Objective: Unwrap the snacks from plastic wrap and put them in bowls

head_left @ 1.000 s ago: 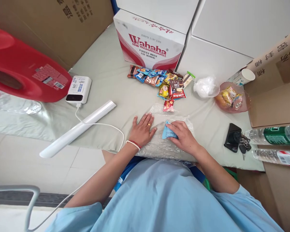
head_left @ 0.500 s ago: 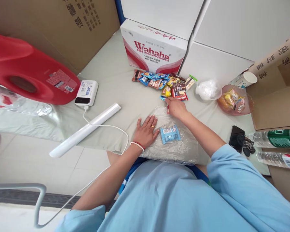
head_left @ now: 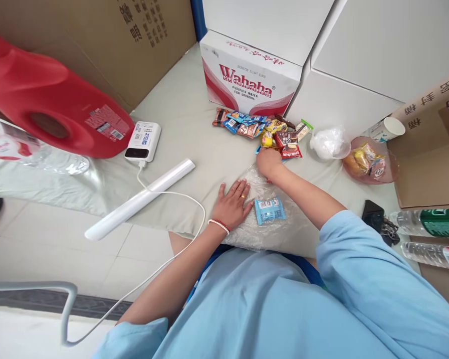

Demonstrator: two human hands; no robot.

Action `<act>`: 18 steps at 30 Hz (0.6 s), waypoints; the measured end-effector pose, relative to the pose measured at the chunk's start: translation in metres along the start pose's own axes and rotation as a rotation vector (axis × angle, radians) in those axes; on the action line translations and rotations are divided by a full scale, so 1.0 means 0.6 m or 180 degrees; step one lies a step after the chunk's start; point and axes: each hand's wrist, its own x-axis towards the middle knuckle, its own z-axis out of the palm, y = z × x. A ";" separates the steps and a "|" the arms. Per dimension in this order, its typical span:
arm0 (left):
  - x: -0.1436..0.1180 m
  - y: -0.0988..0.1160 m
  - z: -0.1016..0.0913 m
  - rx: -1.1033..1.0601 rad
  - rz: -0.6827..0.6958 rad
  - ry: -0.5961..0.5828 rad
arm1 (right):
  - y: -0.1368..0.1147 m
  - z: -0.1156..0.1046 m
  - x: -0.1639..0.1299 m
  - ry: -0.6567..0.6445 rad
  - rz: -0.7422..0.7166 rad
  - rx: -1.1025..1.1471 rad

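Observation:
My left hand [head_left: 232, 204] lies flat, fingers stretched out, on the left edge of a clear plastic bag [head_left: 243, 234] spread on the cloth. A light blue snack packet [head_left: 270, 210] rests on the bag, just right of that hand. My right hand [head_left: 270, 163] is curled closed at the near edge of the snack pile; its fingers and whatever they hold are hidden. A bit of red [head_left: 268, 180] shows beneath it. In the pile are a dark red cocoa packet [head_left: 289, 144], yellow packets [head_left: 267, 139] and blue-and-brown packets [head_left: 243, 123].
A Wahaha water box [head_left: 249, 75] stands behind the snacks. To the right are a crumpled white bag [head_left: 327, 143], a pink bowl [head_left: 391, 167], a paper cup [head_left: 392, 128] and bottles [head_left: 441, 223]. Leftward are a white tube [head_left: 140, 199], a cabled power bank [head_left: 144, 141] and a red jug [head_left: 78, 114].
My right hand has shifted a little left and away from me, and its fingers are now hidden beneath it. The left hand stays flat on the bag. The view has shifted slightly.

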 end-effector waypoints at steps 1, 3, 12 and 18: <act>0.000 0.000 0.000 -0.0008 0.0004 0.0009 | 0.005 0.001 0.000 0.0056 0.0077 -0.0001; 0.000 0.000 0.000 -0.0023 0.0001 0.0028 | 0.017 0.003 -0.001 0.0237 0.0174 0.0011; 0.000 0.002 -0.005 -0.0090 -0.0016 0.0008 | 0.092 0.006 -0.073 0.1121 0.0573 0.1623; 0.001 0.001 -0.003 -0.0103 -0.0026 0.0010 | 0.098 0.059 -0.233 -0.0168 0.0342 0.4777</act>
